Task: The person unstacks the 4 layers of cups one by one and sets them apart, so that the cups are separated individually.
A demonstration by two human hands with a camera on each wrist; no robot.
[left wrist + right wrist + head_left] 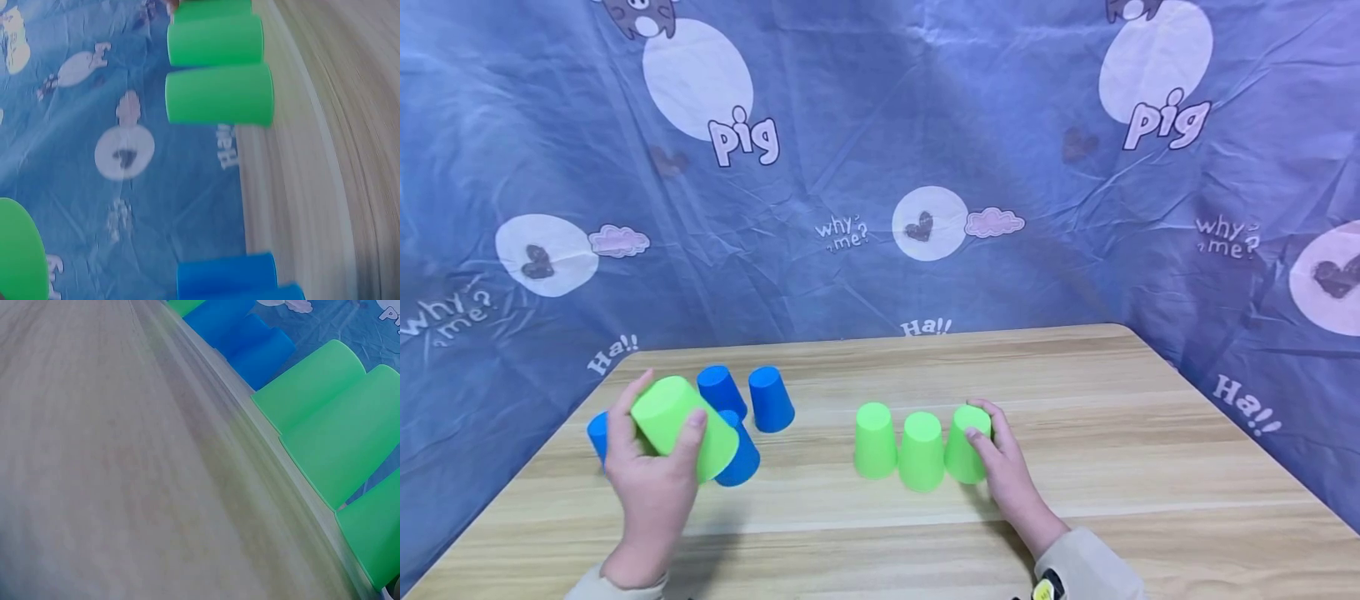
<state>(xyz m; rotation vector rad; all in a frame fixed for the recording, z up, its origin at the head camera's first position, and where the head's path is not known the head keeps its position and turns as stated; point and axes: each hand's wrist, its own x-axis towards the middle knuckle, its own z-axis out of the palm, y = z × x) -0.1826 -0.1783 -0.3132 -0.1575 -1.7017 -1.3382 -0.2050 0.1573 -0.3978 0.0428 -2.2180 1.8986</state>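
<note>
My left hand holds a green cup tilted above the table's left side, thumb on one side and fingers on the other. Part of that cup also shows at the lower left of the left wrist view. Three green cups stand upside down in a row near the middle: a left one, a middle one and a right one. Around the right one curl the thumb and fingers of my right hand. Behind and beside the held cup stand several upside-down blue cups, some partly hidden.
The wooden table has rounded far corners. Behind it hangs a blue printed cloth. One blue cup peeks out left of my left hand. Another blue cup stands just right of the raised green cup.
</note>
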